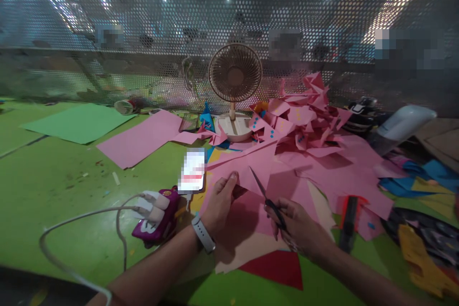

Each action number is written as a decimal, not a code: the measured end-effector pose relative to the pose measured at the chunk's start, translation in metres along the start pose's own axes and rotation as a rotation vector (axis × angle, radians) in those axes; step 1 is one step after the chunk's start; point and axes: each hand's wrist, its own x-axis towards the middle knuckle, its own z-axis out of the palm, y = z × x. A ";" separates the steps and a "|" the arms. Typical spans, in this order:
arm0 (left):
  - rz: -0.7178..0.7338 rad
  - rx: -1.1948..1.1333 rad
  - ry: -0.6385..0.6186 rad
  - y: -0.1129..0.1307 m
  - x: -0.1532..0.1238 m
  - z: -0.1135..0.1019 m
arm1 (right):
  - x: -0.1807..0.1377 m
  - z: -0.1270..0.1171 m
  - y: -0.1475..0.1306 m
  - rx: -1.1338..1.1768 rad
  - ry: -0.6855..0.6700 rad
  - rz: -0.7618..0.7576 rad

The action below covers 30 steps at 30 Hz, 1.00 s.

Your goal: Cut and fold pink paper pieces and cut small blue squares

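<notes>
My left hand [223, 201], with a pale watch band at the wrist, pinches the lower edge of a pink paper sheet [247, 165] between thumb and fingers. My right hand [292, 222] is closed round the black handles of a pair of scissors [274, 208]. The blades point up and to the left, their tip in front of the pink sheet; whether they touch it I cannot tell. Below both hands lie more pink paper, a beige piece [247, 251] and a red piece [278, 267]. Some of my right fingers are hidden behind the scissor handles.
A small fan [235, 74] stands at the back, beside a heap of pink scraps [304, 119]. Left are a phone [192, 169], a purple power block [158, 222] with a looping cable [46, 234] and a green sheet [81, 123]. Right are a red-black tool [349, 222] and a black tray [394, 215].
</notes>
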 end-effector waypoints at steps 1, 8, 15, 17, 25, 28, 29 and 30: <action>-0.005 0.002 0.001 0.001 -0.001 0.001 | 0.001 0.000 0.002 -0.005 0.011 0.002; -0.024 0.092 0.009 0.000 -0.006 0.003 | 0.007 -0.004 0.009 0.028 0.015 0.018; -0.016 0.116 0.009 -0.001 -0.005 0.002 | 0.002 -0.001 0.003 0.025 0.016 0.003; -0.028 0.076 -0.005 -0.002 -0.005 0.003 | 0.002 0.000 0.002 0.015 0.027 0.003; -0.018 0.068 -0.021 0.000 -0.006 0.004 | 0.000 -0.002 -0.003 0.010 0.002 0.026; -0.002 0.074 -0.001 0.001 -0.006 0.003 | -0.001 -0.003 -0.004 0.013 -0.028 0.041; -0.001 0.077 0.002 0.001 -0.006 0.003 | -0.002 -0.004 -0.004 0.018 -0.034 0.039; -0.004 0.083 -0.001 0.001 -0.006 0.003 | -0.002 -0.004 -0.004 0.025 -0.036 0.033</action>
